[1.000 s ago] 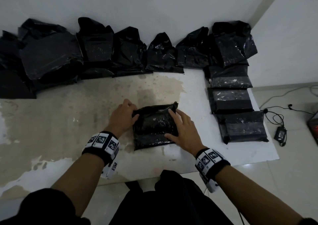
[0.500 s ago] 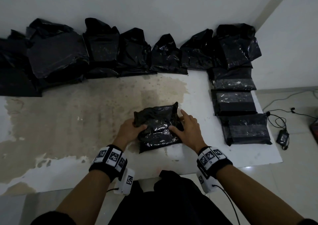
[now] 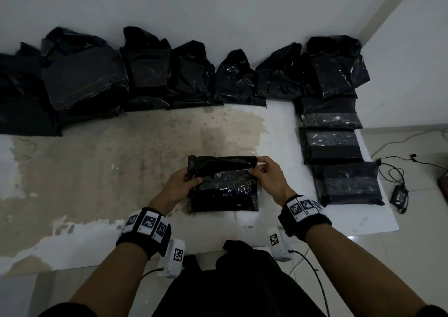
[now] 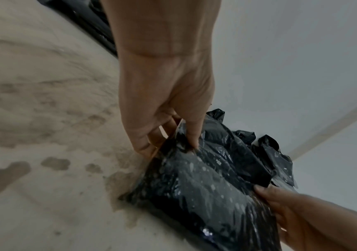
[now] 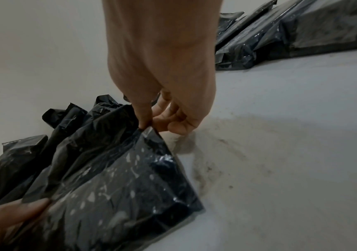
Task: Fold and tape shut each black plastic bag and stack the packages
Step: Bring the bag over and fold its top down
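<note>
Fingers and thumb of the left hand [image 3: 178, 187] are pinched on the left edge of the black plastic bag [image 3: 224, 190], while its upper right corner is pinched between thumb and forefinger of the right hand [image 3: 269, 178], the other fingers being loosely curled. The bag's flap is held raised at the far side; the filled body is rested on the table [image 3: 97, 171], near the front edge and roughly central. The tabletop is seen to be white, with a broad brownish worn patch across the middle and left. A row of unsealed bags [image 3: 169, 74] is leaned against the pale wall [image 3: 218, 6] at the back. Taped packages [image 3: 339, 166] are laid in a column along the right edge. Cables and an adapter [image 3: 400, 196] are seen on the tiled floor beyond.
</note>
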### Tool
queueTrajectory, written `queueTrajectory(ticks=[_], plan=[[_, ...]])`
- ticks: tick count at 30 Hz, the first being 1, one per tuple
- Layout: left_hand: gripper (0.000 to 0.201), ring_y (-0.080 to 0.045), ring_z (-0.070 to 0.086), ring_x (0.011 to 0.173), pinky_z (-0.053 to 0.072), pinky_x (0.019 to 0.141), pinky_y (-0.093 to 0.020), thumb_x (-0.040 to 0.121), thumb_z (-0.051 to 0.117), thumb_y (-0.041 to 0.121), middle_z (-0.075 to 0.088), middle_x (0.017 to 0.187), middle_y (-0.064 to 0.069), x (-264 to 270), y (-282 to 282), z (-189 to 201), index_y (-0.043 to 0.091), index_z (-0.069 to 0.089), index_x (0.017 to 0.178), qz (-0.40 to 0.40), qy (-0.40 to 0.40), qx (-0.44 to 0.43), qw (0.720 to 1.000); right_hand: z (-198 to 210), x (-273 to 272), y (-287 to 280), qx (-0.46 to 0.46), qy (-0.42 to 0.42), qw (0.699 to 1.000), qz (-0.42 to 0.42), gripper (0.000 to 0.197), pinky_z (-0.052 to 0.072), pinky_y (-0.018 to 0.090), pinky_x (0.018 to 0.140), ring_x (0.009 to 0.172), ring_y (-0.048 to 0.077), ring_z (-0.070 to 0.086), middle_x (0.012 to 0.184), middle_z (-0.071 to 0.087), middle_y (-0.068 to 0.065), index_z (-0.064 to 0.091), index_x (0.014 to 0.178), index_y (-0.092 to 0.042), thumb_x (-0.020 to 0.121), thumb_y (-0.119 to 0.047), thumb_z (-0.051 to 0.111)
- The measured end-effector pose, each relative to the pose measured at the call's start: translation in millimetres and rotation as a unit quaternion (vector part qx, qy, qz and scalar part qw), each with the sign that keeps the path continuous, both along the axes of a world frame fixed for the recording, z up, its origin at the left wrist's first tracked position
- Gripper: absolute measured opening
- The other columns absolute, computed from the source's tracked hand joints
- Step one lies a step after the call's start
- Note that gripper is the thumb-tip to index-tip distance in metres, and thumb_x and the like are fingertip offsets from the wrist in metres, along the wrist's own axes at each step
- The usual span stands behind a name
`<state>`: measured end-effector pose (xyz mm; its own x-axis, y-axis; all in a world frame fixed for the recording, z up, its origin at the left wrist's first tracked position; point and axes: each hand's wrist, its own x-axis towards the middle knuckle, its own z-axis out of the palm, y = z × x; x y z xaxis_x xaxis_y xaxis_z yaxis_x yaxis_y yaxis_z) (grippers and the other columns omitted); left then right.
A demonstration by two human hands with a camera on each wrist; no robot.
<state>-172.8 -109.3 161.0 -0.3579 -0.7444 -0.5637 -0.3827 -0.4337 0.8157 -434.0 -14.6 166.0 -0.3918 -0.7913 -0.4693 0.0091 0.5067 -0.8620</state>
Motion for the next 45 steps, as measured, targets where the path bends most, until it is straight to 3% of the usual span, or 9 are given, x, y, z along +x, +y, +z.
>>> queueTrajectory(ticks=[7,13,19,23,29,34,39,42,45], plan=[[0.022,-0.006,0.069,0.094,0.055,0.081,-0.020,0.096,0.067,0.023,0.072,0.106,0.008,-3.2,0.9,0.1,0.021,0.067,0.118,0.004,0.014,0.004,1.000,2.8,7.9,-0.4,-0.006,-0.044,0.999,-0.011,0.007,0.056,0.023,0.075,0.077,0.012,0.069,0.083,0.072,0.002,0.070,0.100,-0.013,0.097,-0.008,0.065],[0.013,-0.018,0.070,0.093,0.056,0.078,-0.025,0.097,0.064,0.008,0.073,0.102,-0.003,-0.3,-4.4,-2.7,0.013,0.067,0.108,0.055,0.023,-0.017,0.998,-2.4,1.5,-0.6,0.048,-0.050,0.997,0.041,0.017,0.057,0.025,0.077,0.087,0.021,0.070,0.097,0.072,0.016,0.071,0.107,0.003,0.091,-0.003,0.071],[0.009,-0.016,0.066,0.081,0.052,0.066,-0.018,0.099,0.061,0.009,0.072,0.088,-0.003,5.2,-5.6,-5.9,0.010,0.067,0.092,0.079,0.010,-0.051,0.995,1.0,5.1,2.6,0.028,-0.029,0.999,0.023,0.019,0.050,0.019,0.061,0.062,0.003,0.063,0.074,0.068,0.001,0.070,0.083,-0.012,0.099,-0.006,0.062],[0.012,-0.015,0.065,0.076,0.049,0.059,-0.015,0.100,0.060,0.012,0.070,0.083,-0.002,5.0,-5.5,-3.6,0.009,0.066,0.091,0.080,-0.001,-0.041,0.996,-2.8,2.0,3.0,0.020,0.047,0.996,0.080,0.007,0.053,0.031,0.075,0.073,0.014,0.062,0.079,0.068,0.004,0.073,0.092,-0.012,0.095,-0.008,0.068],[0.015,0.002,0.067,0.068,0.050,0.060,-0.011,0.100,0.059,0.010,0.071,0.091,-0.007,1.9,-7.9,-0.7,-0.002,0.066,0.104,0.070,0.005,-0.063,0.996,2.7,0.9,-1.1,-0.018,0.133,0.984,0.114,0.014,0.043,0.009,0.067,0.066,-0.001,0.055,0.075,0.061,-0.010,0.067,0.098,-0.021,0.089,-0.014,0.076],[0.012,-0.011,0.063,0.074,0.048,0.062,-0.013,0.099,0.061,0.010,0.068,0.082,-0.003,5.7,-13.3,-1.6,0.003,0.068,0.091,0.067,-0.016,-0.080,0.994,-0.3,-4.4,-5.2,-0.030,0.062,0.997,0.034,0.028,0.038,0.032,0.063,0.063,0.019,0.044,0.065,0.049,0.006,0.063,0.074,-0.002,0.098,-0.017,0.066],[0.018,-0.010,0.061,0.072,0.048,0.068,-0.022,0.098,0.063,0.013,0.068,0.077,0.003,10.2,-12.8,-4.1,0.015,0.066,0.080,0.056,-0.011,-0.069,0.996,-8.6,-2.9,-7.9,-0.016,0.027,1.000,-0.003,0.024,0.051,0.040,0.075,0.075,0.019,0.060,0.075,0.068,0.006,0.071,0.077,-0.013,0.097,-0.024,0.064],[0.022,-0.001,0.060,0.065,0.045,0.061,-0.013,0.100,0.062,0.024,0.068,0.072,0.011,6.4,-12.3,2.6,0.012,0.069,0.084,0.043,-0.009,-0.069,0.997,-7.0,-0.1,-11.1,-0.011,0.004,1.000,-0.004,0.049,0.049,0.042,0.080,0.078,0.021,0.056,0.075,0.057,0.008,0.052,0.074,-0.005,0.086,-0.052,0.063],[0.036,-0.006,0.053,0.063,0.040,0.061,-0.021,0.102,0.058,0.033,0.059,0.065,0.008,4.8,-15.7,5.1,0.004,0.064,0.082,0.034,-0.027,-0.093,0.995,0.5,2.2,-13.8,-0.057,0.023,0.998,0.003,0.051,0.048,0.039,0.076,0.076,0.020,0.054,0.076,0.055,0.007,0.051,0.080,-0.001,0.094,-0.049,0.062]])
